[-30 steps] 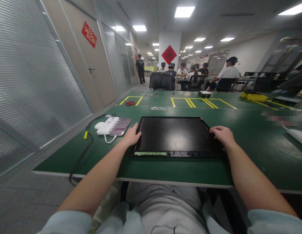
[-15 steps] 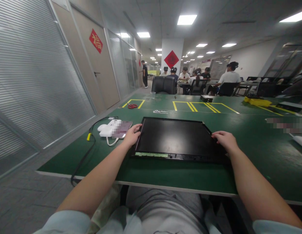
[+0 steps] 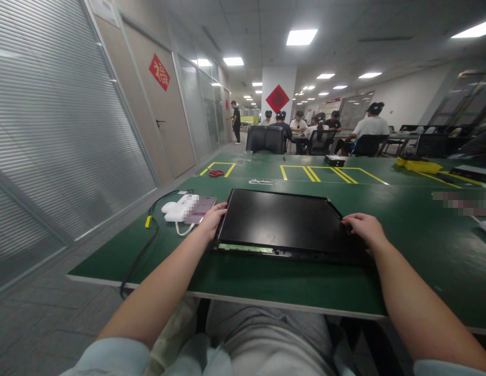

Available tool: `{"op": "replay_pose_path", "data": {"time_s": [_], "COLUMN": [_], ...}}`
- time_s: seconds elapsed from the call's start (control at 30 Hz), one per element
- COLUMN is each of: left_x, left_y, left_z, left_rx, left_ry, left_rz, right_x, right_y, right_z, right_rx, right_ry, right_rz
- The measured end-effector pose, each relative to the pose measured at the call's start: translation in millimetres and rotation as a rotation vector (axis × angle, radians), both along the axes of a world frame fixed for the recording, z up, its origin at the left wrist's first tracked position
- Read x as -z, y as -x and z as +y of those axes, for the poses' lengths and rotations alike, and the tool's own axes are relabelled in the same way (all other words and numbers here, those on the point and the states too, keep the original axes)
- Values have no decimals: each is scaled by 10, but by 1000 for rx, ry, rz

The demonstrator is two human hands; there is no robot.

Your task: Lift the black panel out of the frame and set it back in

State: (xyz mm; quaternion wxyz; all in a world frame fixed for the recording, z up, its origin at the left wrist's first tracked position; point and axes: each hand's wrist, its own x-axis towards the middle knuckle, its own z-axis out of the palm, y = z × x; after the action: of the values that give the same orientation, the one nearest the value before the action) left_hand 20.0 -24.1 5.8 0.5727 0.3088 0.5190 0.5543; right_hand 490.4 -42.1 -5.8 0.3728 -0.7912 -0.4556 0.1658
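A black flat display panel (image 3: pixel 274 216) in a thin frame lies on the green table (image 3: pixel 282 284) in front of me. Along its near edge runs a green circuit strip (image 3: pixel 245 247). My left hand (image 3: pixel 212 222) grips the panel's left side, fingers at the upper left edge and the thumb out of clear view. At the right side, my right hand (image 3: pixel 364 228) pinches the edge between thumb and fingers, where a thin black frame strip (image 3: pixel 335 209) stands slightly apart from the screen surface. The undersides of the panel and the fingertips beneath it are hidden.
Left of the panel are a white device (image 3: pixel 181 208) with a short cable, a phone (image 3: pixel 201 209) and a black cable (image 3: pixel 139 256). Beyond lie white calipers (image 3: pixel 261 181), red-handled scissors (image 3: pixel 216 173) and yellow tape outlines. A yellow object (image 3: pixel 418 164) sits far right. Several people sit behind.
Both hands keep their places on the panel's sides. The panel has shifted very slightly left relative to the table, and the camera view has moved a little.
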Motion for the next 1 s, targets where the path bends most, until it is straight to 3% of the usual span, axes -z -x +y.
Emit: {"op": "replay_pose_path", "data": {"time_s": [0.13, 0.4, 0.67, 1.0], "left_x": [34, 1, -104, -55], "left_y": [55, 51, -44, 21], "left_z": [55, -16, -117, -31], "left_rx": [37, 59, 78, 60], "left_ry": [1, -17, -146, -253], "left_rz": [-80, -43, 40, 78], "right_x": [10, -26, -66, -53], "right_y": [-3, 47, 122, 114], "right_z": [7, -7, -44, -42], "right_rx": [-10, -23, -24, -35], "right_ry": [-1, -3, -19, -15], "right_rz": [15, 26, 74, 42]}}
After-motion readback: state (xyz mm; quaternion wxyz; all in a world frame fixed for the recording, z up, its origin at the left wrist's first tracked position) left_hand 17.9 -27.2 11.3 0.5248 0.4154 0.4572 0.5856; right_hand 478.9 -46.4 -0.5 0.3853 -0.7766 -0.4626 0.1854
